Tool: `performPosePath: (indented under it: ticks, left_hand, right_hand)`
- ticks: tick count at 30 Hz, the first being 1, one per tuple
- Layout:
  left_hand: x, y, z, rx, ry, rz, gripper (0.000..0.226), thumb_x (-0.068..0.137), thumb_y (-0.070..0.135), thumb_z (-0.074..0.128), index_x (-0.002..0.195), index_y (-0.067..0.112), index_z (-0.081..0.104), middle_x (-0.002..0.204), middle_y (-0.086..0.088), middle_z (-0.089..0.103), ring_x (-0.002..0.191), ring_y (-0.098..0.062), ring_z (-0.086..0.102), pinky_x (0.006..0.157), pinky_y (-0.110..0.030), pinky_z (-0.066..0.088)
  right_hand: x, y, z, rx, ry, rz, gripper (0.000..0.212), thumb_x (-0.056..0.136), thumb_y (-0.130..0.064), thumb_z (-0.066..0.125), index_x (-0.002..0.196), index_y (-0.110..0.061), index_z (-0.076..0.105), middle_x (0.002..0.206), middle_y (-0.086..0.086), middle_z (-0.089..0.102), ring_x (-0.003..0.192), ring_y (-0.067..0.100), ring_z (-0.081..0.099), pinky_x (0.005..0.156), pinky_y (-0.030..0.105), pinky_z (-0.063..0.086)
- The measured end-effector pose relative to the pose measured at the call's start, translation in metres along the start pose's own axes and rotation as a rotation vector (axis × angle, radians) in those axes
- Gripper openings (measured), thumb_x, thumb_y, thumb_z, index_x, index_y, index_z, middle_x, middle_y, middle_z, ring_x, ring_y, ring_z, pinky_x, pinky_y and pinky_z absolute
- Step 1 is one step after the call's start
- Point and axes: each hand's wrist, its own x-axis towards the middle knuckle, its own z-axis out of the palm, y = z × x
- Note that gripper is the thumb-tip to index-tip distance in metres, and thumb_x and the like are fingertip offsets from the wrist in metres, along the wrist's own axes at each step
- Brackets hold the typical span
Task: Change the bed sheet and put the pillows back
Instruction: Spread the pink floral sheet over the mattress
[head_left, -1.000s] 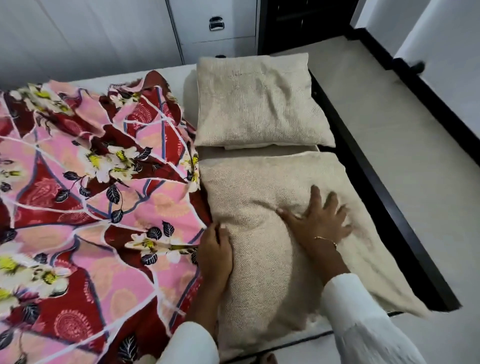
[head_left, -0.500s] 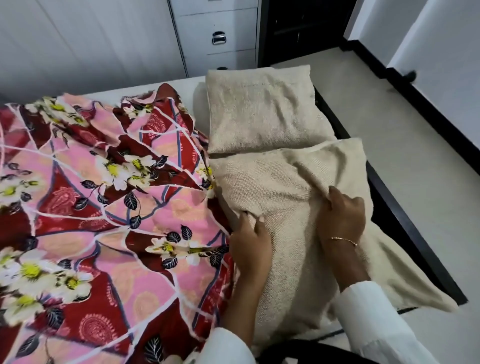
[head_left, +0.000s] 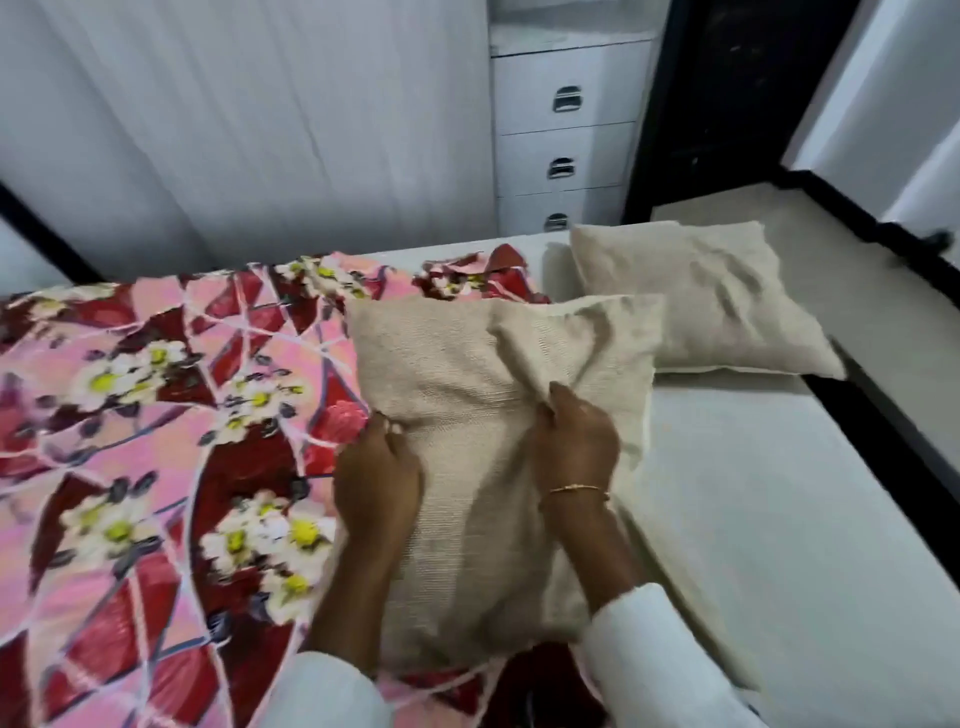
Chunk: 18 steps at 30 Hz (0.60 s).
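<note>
Beige pillow (head_left: 467, 415) is gripped at its cover by left hand (head_left: 376, 480) and right hand (head_left: 574, 447) fingers.

A white chest of drawers (head_left: 566, 130) stands at the upper middle of the frame, its three visible drawer fronts each carrying a metal cup handle (head_left: 566, 98). To its left, a white panelled wall (head_left: 260, 119) fills the upper left. To its right is a dark, black-framed opening (head_left: 727, 98). A pale floor (head_left: 810, 244) runs along the right side, edged by a black skirting strip (head_left: 862, 218) below a white wall (head_left: 893, 93) in the upper right corner.
</note>
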Motion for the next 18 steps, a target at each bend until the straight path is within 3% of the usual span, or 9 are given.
performPosePath:
  ticks: [3, 6, 7, 9, 12, 15, 18]
  left_hand:
    - [0.037, -0.069, -0.034, 0.149, 0.044, -0.108, 0.033, 0.093, 0.02, 0.041, 0.107, -0.005, 0.057, 0.1, -0.032, 0.061, 0.097, -0.045, 0.056, 0.08, -0.045, 0.044]
    - [0.05, -0.118, -0.039, 0.215, -0.059, -0.267, 0.054, 0.091, 0.025, 0.051, 0.133, -0.007, 0.038, 0.137, -0.028, 0.041, 0.127, -0.042, 0.038, 0.104, -0.048, 0.032]
    - [0.045, -0.126, -0.034, 0.2, -0.147, -0.254, 0.061, 0.091, 0.027, 0.052, 0.139, -0.005, 0.032, 0.145, -0.025, 0.032, 0.134, -0.038, 0.029, 0.11, -0.046, 0.024]
    - [0.024, -0.126, -0.014, 0.042, -0.289, -0.078, 0.055, 0.09, 0.033, 0.047, 0.13, -0.004, 0.046, 0.139, -0.023, 0.044, 0.13, -0.034, 0.038, 0.11, -0.044, 0.028]
    - [-0.011, -0.096, 0.023, -0.049, -0.318, 0.155, 0.047, 0.077, 0.029, 0.037, 0.1, 0.0, 0.066, 0.103, -0.019, 0.067, 0.099, -0.034, 0.063, 0.089, -0.04, 0.05]
    - [-0.039, -0.051, 0.064, -0.131, -0.455, 0.36, 0.026, 0.069, 0.016, 0.04, 0.078, 0.006, 0.063, 0.079, -0.014, 0.065, 0.076, -0.023, 0.058, 0.065, -0.036, 0.043]
    - [-0.061, -0.014, 0.107, -0.133, -0.59, 0.428, 0.02, 0.07, 0.018, 0.042, 0.073, 0.011, 0.06, 0.072, -0.008, 0.064, 0.07, -0.021, 0.057, 0.058, -0.029, 0.041]
  right_hand:
    - [-0.03, -0.065, 0.055, 0.081, -0.288, 0.154, 0.025, 0.073, -0.003, 0.049, 0.088, 0.0, 0.069, 0.074, 0.023, 0.067, 0.068, 0.037, 0.064, 0.055, 0.035, 0.048]
    - [-0.064, -0.1, 0.107, -0.01, -0.748, 0.228, 0.029, 0.092, -0.009, 0.042, 0.114, -0.008, 0.062, 0.109, 0.018, 0.064, 0.105, 0.032, 0.058, 0.079, 0.033, 0.046]
    - [-0.075, -0.106, 0.118, -0.026, -0.864, 0.232, 0.028, 0.094, -0.012, 0.042, 0.114, -0.01, 0.061, 0.114, 0.015, 0.062, 0.11, 0.031, 0.056, 0.083, 0.031, 0.046]
    - [-0.088, -0.104, 0.126, -0.021, -0.991, 0.265, 0.028, 0.093, -0.017, 0.044, 0.113, -0.015, 0.063, 0.118, 0.012, 0.061, 0.112, 0.03, 0.055, 0.087, 0.03, 0.045]
    - [-0.082, -0.068, 0.113, -0.024, -0.839, 0.342, 0.03, 0.091, -0.017, 0.043, 0.115, -0.017, 0.061, 0.115, 0.011, 0.062, 0.109, 0.03, 0.056, 0.083, 0.031, 0.044]
    - [-0.058, 0.005, 0.096, -0.061, -0.53, 0.435, 0.035, 0.086, -0.005, 0.045, 0.115, -0.012, 0.062, 0.112, 0.018, 0.063, 0.105, 0.034, 0.056, 0.082, 0.035, 0.043]
    - [-0.034, 0.088, 0.073, -0.233, -0.368, 0.551, 0.036, 0.084, -0.003, 0.047, 0.118, -0.006, 0.06, 0.113, 0.024, 0.06, 0.106, 0.041, 0.052, 0.085, 0.04, 0.041]
